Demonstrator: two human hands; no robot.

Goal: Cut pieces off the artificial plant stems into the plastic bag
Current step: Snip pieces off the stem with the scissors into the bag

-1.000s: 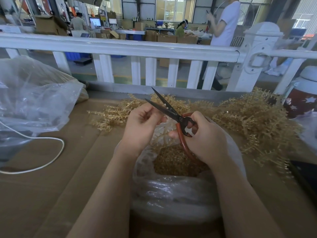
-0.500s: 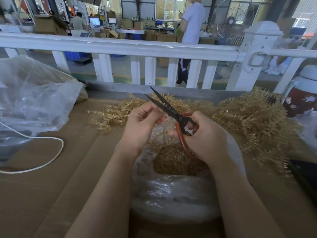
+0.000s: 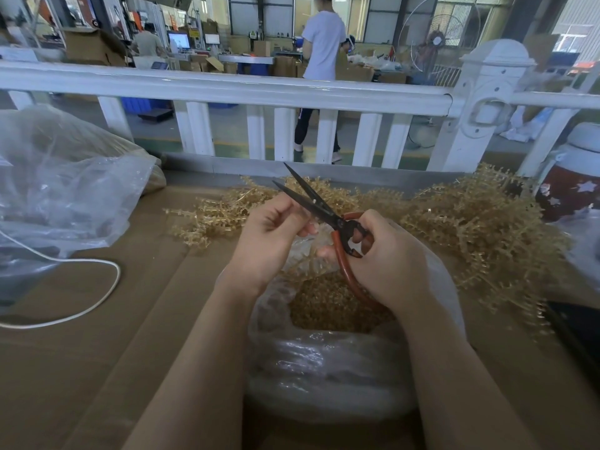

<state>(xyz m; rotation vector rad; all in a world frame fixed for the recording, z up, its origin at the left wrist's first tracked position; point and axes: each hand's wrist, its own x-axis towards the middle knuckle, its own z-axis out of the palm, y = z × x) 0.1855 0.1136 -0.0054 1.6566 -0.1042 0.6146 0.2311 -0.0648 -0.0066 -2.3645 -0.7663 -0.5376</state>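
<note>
Head view, left to right: large clear bag on the worktop; left hand, grip pinched on something too small to identify beside the blades; scissors, opened slightly wider than half a second ago, suggesting another cut is being set up; right hand, grip curled through the handles; plastic bag of cut pieces directly beneath; artificial plant stems heaped behind

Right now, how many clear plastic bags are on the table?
2: one clear plastic bag under the hands, open; one large crumpled bag far left. Another may lie at the right edge.
</note>
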